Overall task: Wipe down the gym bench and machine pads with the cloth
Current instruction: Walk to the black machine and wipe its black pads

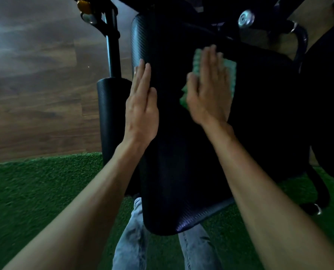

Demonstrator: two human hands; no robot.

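A long black textured bench pad runs from the bottom centre up the middle of the head view. My left hand lies flat along its left edge, fingers together and pointing up, holding nothing. My right hand presses flat on a green nubby cloth against the upper right part of the pad. The cloth shows beyond my fingertips and beside my thumb; the rest is hidden under my palm. The right hand is slightly blurred.
A black roller pad on a black post stands left of the bench. Machine frame tubes and a chrome bolt cross the top right. Green turf covers the near floor, wood flooring lies beyond. My jeans show below.
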